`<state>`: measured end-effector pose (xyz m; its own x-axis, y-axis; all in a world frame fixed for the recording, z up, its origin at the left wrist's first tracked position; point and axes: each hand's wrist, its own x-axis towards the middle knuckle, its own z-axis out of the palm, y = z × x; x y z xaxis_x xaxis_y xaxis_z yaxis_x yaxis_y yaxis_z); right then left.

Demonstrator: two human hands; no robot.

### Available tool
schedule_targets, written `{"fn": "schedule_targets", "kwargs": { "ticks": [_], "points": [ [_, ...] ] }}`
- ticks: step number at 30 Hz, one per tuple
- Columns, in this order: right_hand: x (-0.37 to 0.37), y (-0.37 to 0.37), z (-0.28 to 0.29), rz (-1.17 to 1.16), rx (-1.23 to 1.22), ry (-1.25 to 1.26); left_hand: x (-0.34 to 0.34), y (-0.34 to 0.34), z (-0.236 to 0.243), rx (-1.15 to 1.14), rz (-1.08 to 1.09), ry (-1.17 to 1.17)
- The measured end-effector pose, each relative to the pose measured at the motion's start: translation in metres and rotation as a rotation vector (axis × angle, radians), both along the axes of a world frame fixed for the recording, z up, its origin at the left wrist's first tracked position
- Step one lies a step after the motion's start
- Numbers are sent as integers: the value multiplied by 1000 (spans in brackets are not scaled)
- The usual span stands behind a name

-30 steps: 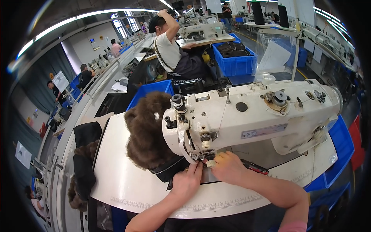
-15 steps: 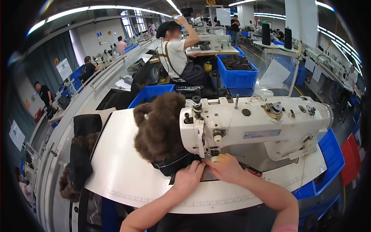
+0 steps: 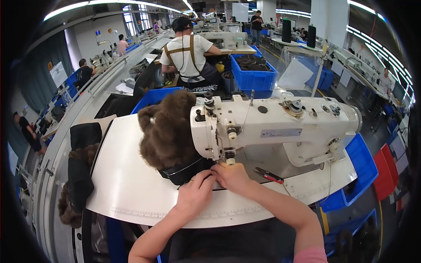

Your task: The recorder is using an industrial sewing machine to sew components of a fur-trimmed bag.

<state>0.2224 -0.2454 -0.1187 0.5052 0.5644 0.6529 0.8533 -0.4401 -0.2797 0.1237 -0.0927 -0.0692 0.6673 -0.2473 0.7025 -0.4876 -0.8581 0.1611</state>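
Note:
A brown fur piece with a black fabric band (image 3: 168, 131) lies on the white sewing table (image 3: 118, 175), left of and partly under the head of a white sewing machine (image 3: 267, 127). A light line runs along its black band. My left hand (image 3: 196, 192) pinches the near edge of the black fabric, fingers bent, a ring showing on one finger. Right beside the needle area, my right hand (image 3: 232, 176) is closed on the same fabric edge, its fingertips close to my left ones. The needle and the exact pinch are hidden. Thread snips with red-and-black handles (image 3: 269, 175) lie right of my right hand.
More fur-and-black-fabric pieces (image 3: 80, 175) hang at the table's left side. A blue bin (image 3: 357, 175) stands beyond the right edge, another blue bin (image 3: 151, 97) behind the fur. A co-worker (image 3: 188, 55) sits ahead at another machine, near a filled blue crate (image 3: 254, 76).
My view has shifted, moving the scene left and up in the picture. My hands stay at the fabric edge, closer together. The co-worker's raised arm has come down and they now face away.

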Motion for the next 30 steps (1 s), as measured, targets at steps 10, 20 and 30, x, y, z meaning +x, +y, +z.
{"fn": "schedule_targets", "kwargs": {
  "ticks": [10,20,30],
  "points": [
    [6,-2,6,88,45,81,36,29,34,649,36,247],
    [-7,-3,13,46,-86,-51,-9,73,19,476,12,141],
    [-8,13,5,36,-158,-207,-47,68,-13,70,22,112]
  ]
}}
